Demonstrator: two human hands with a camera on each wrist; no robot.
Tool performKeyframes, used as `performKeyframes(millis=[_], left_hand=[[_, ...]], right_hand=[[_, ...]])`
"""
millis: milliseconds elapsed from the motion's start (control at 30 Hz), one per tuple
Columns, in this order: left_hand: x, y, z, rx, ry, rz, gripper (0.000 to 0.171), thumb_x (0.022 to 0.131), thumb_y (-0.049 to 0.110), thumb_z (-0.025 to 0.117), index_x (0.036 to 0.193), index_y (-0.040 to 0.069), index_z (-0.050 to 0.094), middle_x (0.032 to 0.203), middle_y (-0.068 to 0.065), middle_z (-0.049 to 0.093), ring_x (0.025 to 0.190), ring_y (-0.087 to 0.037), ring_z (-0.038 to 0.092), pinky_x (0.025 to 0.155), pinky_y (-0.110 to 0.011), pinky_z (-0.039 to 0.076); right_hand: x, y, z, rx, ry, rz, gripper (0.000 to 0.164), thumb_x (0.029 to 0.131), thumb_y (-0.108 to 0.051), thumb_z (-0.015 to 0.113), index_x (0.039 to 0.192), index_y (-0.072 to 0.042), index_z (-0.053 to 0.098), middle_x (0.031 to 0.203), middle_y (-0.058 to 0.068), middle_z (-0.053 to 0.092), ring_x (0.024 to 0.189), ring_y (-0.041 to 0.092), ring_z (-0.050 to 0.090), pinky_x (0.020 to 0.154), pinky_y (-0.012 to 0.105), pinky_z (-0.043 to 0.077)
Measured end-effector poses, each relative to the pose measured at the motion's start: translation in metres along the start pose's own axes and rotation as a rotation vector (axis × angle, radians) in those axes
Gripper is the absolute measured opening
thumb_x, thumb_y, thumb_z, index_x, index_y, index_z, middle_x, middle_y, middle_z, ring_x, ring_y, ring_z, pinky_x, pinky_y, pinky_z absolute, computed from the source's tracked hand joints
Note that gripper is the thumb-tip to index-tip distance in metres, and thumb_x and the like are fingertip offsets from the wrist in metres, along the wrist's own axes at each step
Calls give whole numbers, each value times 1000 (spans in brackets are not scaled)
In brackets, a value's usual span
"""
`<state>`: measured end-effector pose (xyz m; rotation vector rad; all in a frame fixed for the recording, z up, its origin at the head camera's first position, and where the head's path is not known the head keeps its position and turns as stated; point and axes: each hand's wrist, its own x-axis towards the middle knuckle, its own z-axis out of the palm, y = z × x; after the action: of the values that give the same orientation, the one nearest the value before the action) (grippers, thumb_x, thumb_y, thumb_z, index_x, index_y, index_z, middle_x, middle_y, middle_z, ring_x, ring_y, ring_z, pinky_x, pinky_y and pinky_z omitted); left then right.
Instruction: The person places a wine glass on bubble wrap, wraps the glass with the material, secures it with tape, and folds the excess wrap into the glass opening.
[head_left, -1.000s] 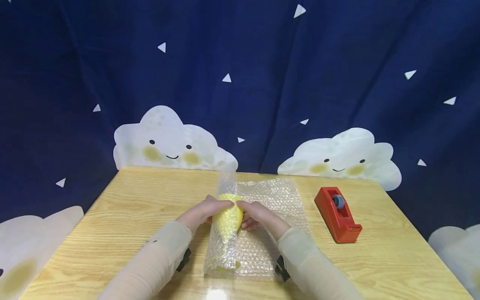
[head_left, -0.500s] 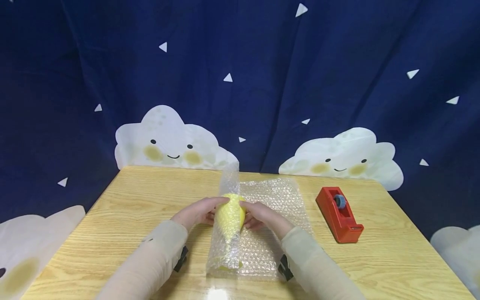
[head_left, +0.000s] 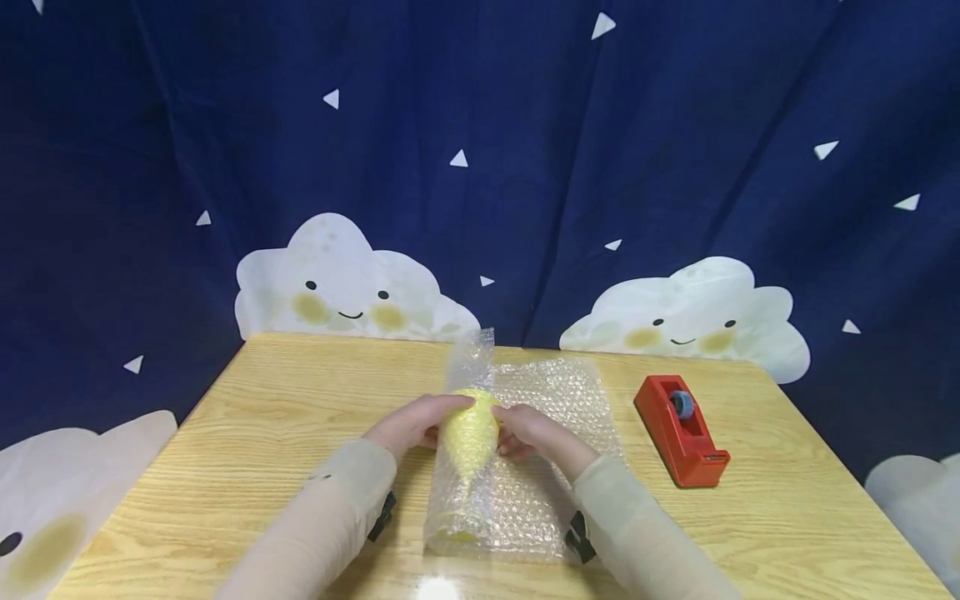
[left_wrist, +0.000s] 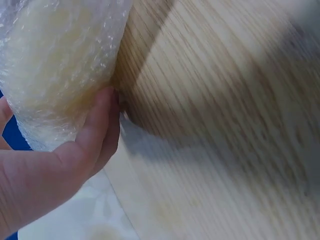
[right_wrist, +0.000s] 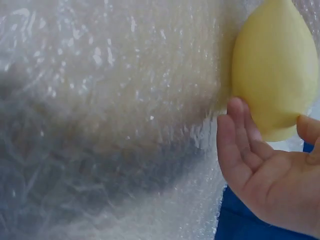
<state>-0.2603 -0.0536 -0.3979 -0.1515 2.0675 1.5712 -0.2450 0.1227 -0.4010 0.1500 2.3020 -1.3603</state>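
A yellow goblet [head_left: 471, 437] lies on its side with its bowl away from me, tapering toward a foot near the front table edge. Bubble wrap [head_left: 551, 396] passes under it and folds over its left side and top. My left hand [head_left: 416, 421] holds the bowl through the wrap, thumb on top; in the left wrist view its fingers [left_wrist: 97, 125] curl at the wrapped side. From the right, my right hand [head_left: 532, 429] grips the rim end. The right wrist view shows the bare yellow side of the goblet [right_wrist: 275, 65] between thumb and fingers [right_wrist: 240, 135].
To the right on the wooden table [head_left: 322, 375] stands a red tape dispenser [head_left: 681, 433] with a blue roll. Bubble wrap lies flat right of the goblet. A dark blue curtain [head_left: 517, 167] with clouds hangs behind the table.
The wrapped goblet has rolled slightly to the right, and the folded wrap covers more of its top. Both hands have shifted right with it. The tape dispenser stays put.
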Motion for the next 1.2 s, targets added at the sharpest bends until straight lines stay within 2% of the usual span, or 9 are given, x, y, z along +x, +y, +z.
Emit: performKeyframes(millis=[167,300,400,567,733,833,967,1100,1200], left_hand=[[-1,4,6,46,36,-13,57,85,42,60,120,-3,55,96,-10,63,77,-17,59,75,-34,54],[-1,5,4,41,17,-14,60,82,42,64,119,-4,54,93,-9,64,75,-15,61,72,-30,54],[-2,5,5,51,14,-1,61,81,42,65,118,-5,54,94,-12,65,76,-17,62,72,-31,55],[-2,6,8,75,39,3,58,84,40,62,118,-6,54,90,-8,62,71,-15,58,69,-31,55],[-3,7,9,90,42,9,59,84,41,61,119,-6,53,93,-8,62,72,-14,57,69,-30,54],[-3,8,10,98,49,14,61,85,41,61,122,-7,51,100,-11,62,76,-15,58,72,-32,55],[-3,8,9,114,48,20,70,85,43,60,127,-10,46,112,-17,59,85,-19,62,77,-34,55],[-6,5,5,135,11,18,78,86,49,57,132,-11,40,121,-21,55,92,-22,64,83,-35,54],[-7,3,1,155,-18,25,73,89,52,49,130,-8,45,115,-19,59,88,-21,63,84,-36,53]], right_hand=[[-4,-1,-1,-54,54,-4,45,99,-30,35,121,6,51,79,9,63,66,15,59,63,31,52],[-8,-6,-2,-60,144,-18,52,99,-35,32,124,8,49,93,20,65,74,24,61,63,35,51],[-11,-11,-5,-84,269,-94,49,96,-35,44,119,8,52,100,22,63,81,28,60,68,36,50],[-15,-14,-4,-227,415,-313,30,79,-16,66,103,2,58,96,14,61,85,24,57,74,36,48],[-20,-11,2,-428,440,-446,18,79,-7,65,97,-2,68,95,12,67,86,26,62,73,36,51],[-24,-13,5,-517,445,-443,18,83,-9,63,98,-5,71,95,10,71,86,23,65,72,36,53],[-28,-17,7,-571,437,-411,21,85,-12,58,99,-8,73,95,7,72,71,16,61,60,30,49],[-30,-19,8,-583,422,-393,22,86,-13,54,94,-11,74,74,3,67,54,11,46,47,24,37],[-32,-20,7,-592,417,-382,21,86,-13,53,88,-13,74,65,2,61,51,11,43,45,24,33]])
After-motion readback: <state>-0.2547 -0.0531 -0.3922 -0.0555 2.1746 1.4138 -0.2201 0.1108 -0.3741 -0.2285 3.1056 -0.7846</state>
